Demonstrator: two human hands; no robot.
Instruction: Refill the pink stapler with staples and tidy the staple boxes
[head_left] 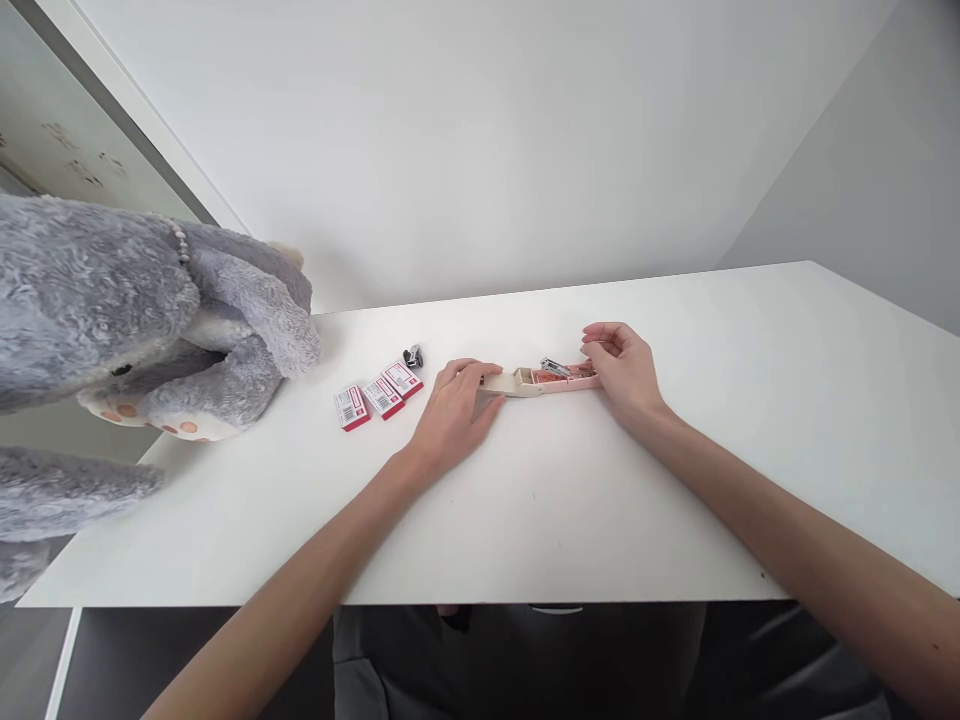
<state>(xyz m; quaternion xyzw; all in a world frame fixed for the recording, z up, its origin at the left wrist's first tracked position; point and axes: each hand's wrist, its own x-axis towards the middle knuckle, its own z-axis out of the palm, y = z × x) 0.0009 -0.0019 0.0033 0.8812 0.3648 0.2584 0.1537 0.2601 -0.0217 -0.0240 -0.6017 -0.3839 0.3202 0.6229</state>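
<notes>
Just right of the table's middle lies a long narrow case laid open, with a cream lid (504,384) to the left and a pink compartmented tray (566,386) to the right. In the tray are small copper-coloured pieces, too small to name. A silver metal piece (554,368) rests tilted over its back edge. My left hand (455,405) holds the cream lid, fingers over the top and thumb at the near side. My right hand (624,372) is at the tray's right end, thumb and forefinger closed together; anything between them is hidden.
Left of my left hand lie three small red-and-white boxes (382,396) with barcodes. Behind them sits a small black-and-silver metal item (413,356). A big grey plush toy (247,300) leans over the left side of the white table (540,520). A wall (480,150) rises behind.
</notes>
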